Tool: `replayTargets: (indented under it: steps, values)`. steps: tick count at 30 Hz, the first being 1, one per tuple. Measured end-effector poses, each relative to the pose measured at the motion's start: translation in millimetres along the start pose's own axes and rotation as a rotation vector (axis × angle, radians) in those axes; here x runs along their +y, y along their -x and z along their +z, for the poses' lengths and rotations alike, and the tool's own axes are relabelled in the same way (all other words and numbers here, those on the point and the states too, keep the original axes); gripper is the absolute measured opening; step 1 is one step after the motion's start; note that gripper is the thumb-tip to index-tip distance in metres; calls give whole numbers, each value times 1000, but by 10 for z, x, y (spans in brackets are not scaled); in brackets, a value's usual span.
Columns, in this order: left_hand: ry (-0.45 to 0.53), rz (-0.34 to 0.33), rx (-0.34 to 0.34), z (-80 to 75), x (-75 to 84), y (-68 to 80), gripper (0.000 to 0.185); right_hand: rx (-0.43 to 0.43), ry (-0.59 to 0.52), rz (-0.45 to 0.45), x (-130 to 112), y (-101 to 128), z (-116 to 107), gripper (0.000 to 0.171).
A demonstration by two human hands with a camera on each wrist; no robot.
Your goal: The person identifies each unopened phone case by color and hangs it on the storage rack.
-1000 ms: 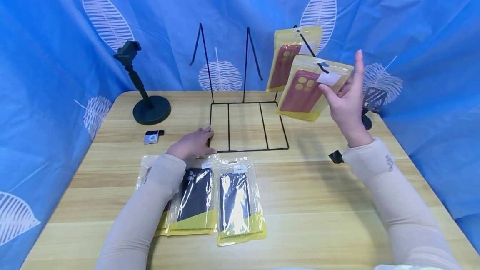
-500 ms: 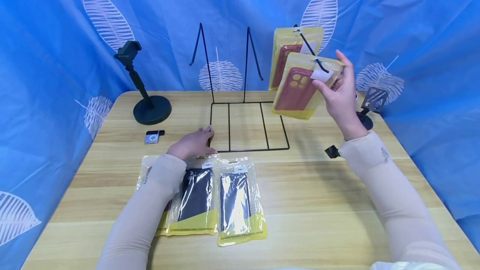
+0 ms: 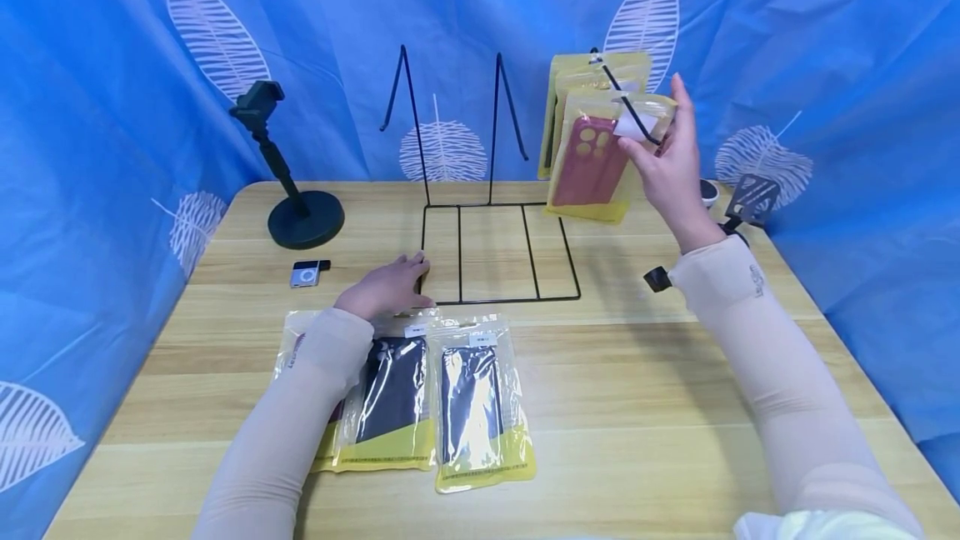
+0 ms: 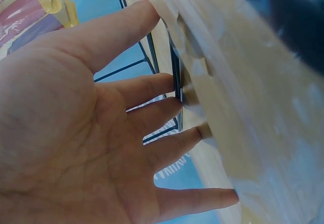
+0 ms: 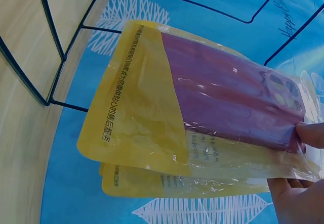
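My right hand [image 3: 671, 177] pinches the upper right side of a clear-and-yellow packet with a dark red phone case [image 3: 588, 165]. This packet hangs on the right hook [image 3: 636, 119] of a black wire rack [image 3: 459, 252], the hook passing through its top. Behind it on the same hook hang other yellow packets [image 3: 561, 73], partly covered. In the right wrist view, the thumb presses near the camera holes of the red case [image 5: 228, 95]. My left hand [image 3: 384, 286] rests at the left edge of the rack's base. Its fingers [image 4: 152, 90] are spread and nearly straight, fingertips at the wire.
Packets with dark phone cases [image 3: 393, 390] lie in front of the rack, partly under the left forearm; another packet [image 3: 472, 407] lies beside them. A black phone stand [image 3: 306, 219] and a small silver player [image 3: 304, 275] are at left. Two bare hooks [image 3: 413, 115] rise from the rack.
My right hand has moved left and back, sliding the red case packet further along the hook toward the packets behind. The left hand has stayed at the rack's base.
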State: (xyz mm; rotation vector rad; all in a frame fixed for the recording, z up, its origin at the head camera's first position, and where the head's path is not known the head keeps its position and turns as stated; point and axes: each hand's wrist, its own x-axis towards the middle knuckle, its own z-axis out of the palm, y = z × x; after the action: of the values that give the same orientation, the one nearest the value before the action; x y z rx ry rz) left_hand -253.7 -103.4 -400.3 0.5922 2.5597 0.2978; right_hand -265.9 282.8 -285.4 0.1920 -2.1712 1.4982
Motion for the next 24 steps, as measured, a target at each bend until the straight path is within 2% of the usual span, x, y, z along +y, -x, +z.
replayTargets:
  steps: [7,14,24]
  values:
    - [-3,3,-2,3,-14,-8,79,-19,35,46,-2,-153,39,90]
    - [-1,4,-7,8,-25,-20,79,-43,69,54,-47,-254,69,90]
    - [1,0,-9,6,-31,-26,80,-28,45,66,21,-398,111,94]
